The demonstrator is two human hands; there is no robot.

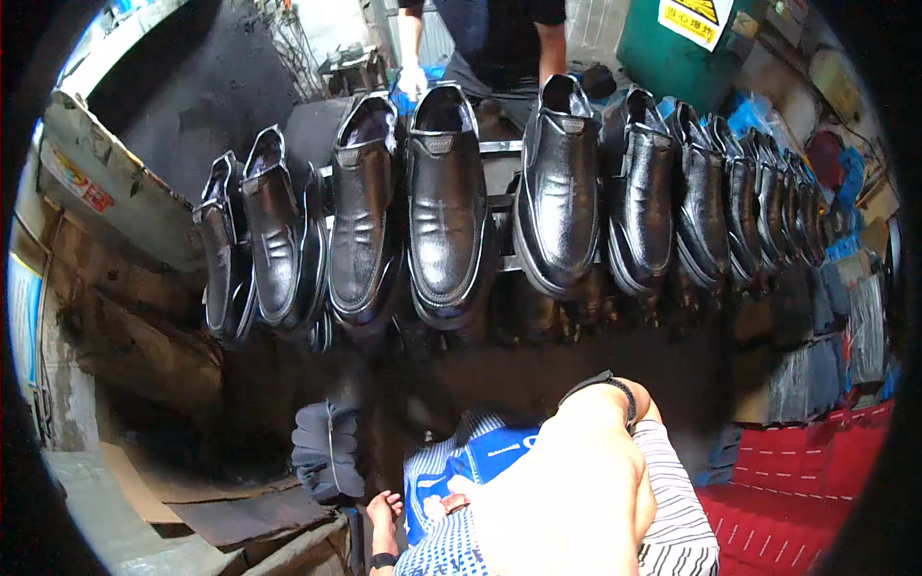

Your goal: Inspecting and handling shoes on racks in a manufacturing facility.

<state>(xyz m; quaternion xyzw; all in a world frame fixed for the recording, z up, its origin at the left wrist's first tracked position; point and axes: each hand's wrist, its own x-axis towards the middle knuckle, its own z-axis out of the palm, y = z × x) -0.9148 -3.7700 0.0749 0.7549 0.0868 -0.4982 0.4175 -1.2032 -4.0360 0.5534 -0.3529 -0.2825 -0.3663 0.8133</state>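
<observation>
My left hand (385, 506) hangs low beside my apron (451, 470), fingers loosely bent and apart, with nothing visible in it. A black band circles its wrist. My right arm, bare below a striped sleeve, is bent back toward the lower edge and washed out by bright light. A black band shows near the bend. The right hand itself is out of view. Ahead stands a row of shiny black slip-on shoes, toes toward me. Near the middle are one shoe (445, 216) and another shoe (560, 197) with a gap between them. Neither hand touches the shoes.
A person (480, 38) in dark clothes stands beyond the shoes, one hand in a white glove (413, 83). Red stacked packs (788, 480) lie at lower right, a grey bundle (327, 451) at lower left. A green cabinet (663, 62) stands behind; flat cardboard lies left.
</observation>
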